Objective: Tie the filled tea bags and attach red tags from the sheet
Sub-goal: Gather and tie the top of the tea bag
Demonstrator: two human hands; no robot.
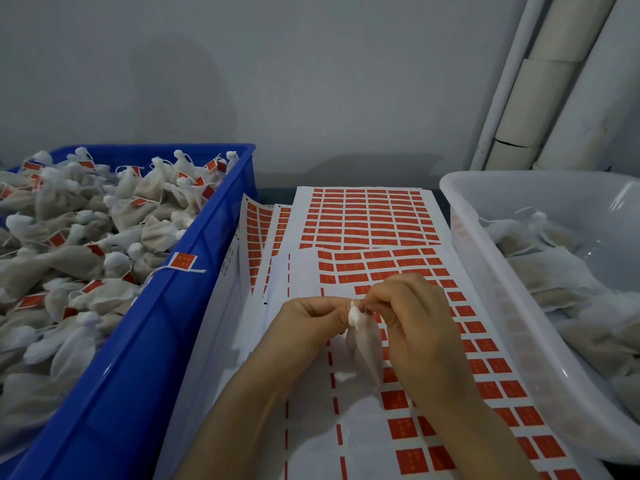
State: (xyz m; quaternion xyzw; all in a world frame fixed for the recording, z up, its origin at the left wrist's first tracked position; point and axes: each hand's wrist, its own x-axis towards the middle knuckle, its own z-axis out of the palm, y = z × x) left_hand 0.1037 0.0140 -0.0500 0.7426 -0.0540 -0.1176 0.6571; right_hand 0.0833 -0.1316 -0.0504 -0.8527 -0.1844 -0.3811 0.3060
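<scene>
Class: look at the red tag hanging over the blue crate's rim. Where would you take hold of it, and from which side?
Pinch the red tag by its free edge, coming from the sheet side: it lies flat over the blue crate rim, overhanging outward, with its string trailing beside it, so your fingers probably clear the piled bags.

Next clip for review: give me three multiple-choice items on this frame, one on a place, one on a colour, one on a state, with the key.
1. Where do the tagged tea bags lie?
A. blue crate
B. white tub
C. on the sheets
2. What colour are the tags on the sheet?
A. green
B. red
C. yellow
3. What are both hands doing?
A. resting flat
B. peeling a tag
C. pinching a bag's neck

Key: A, the blue crate holds the tagged tea bags; B, tag sheet is red; C, left hand and right hand pinch the held tea bag.
</scene>
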